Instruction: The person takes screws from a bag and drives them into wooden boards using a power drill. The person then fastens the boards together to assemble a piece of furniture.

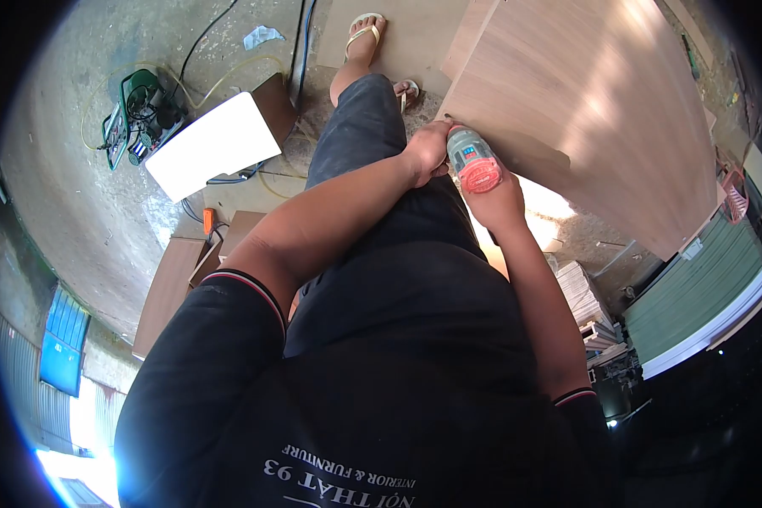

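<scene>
A cordless drill (472, 159), grey-green with a red rear end, is gripped in my right hand (496, 201). Its front end points toward the near corner of a large wood-grain panel (584, 93). My left hand (429, 152) is closed right beside the drill's nose, next to the panel's corner. What its fingers pinch, if anything, is hidden from me. A small dark spot or piece shows at the panel's edge just beyond the fingers. My right fingers round the drill's handle are mostly out of sight.
Left on the concrete floor is a green-framed air compressor (144, 114) with a yellow hose, beside a white board (216, 144). Black cables run near my sandalled foot (364, 34). Stacked green sheets (694, 296) and a pink basket (734, 196) are at right.
</scene>
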A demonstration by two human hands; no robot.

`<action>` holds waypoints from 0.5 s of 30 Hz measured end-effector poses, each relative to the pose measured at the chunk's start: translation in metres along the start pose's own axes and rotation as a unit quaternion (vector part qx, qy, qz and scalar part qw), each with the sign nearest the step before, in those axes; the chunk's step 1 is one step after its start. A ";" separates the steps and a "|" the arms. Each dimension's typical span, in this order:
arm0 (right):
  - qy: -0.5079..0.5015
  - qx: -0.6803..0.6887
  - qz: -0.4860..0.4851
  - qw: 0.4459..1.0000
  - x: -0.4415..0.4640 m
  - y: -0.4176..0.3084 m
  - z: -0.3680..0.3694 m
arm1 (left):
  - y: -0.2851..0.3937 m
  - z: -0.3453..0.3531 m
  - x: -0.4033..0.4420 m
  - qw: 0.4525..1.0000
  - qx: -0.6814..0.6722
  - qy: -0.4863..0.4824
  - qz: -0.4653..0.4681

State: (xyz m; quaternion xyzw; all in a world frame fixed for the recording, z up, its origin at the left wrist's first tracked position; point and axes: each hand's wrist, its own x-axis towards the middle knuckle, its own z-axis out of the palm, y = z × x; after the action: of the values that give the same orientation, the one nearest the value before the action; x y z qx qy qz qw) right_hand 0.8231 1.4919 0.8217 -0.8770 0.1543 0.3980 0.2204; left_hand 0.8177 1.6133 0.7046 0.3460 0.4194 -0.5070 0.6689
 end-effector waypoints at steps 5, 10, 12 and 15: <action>-0.007 -0.015 0.020 1.000 -0.004 -0.011 -0.003 | -0.007 0.000 0.004 0.999 -0.032 -0.003 0.010; 0.001 -0.014 0.012 1.000 -0.002 -0.009 -0.002 | -0.001 0.001 -0.004 0.999 -0.043 -0.018 0.013; 0.021 -0.003 -0.002 1.000 -0.005 -0.008 0.001 | 0.003 0.000 -0.007 0.998 -0.050 -0.028 0.000; 0.011 0.007 0.021 1.000 -0.003 -0.008 0.002 | -0.004 -0.008 -0.008 0.995 -0.038 0.069 0.053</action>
State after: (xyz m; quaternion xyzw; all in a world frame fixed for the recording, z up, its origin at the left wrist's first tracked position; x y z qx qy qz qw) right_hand 0.8230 1.5000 0.8247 -0.8764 0.1782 0.3914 0.2166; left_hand 0.8114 1.6223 0.7091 0.3769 0.4645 -0.4292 0.6767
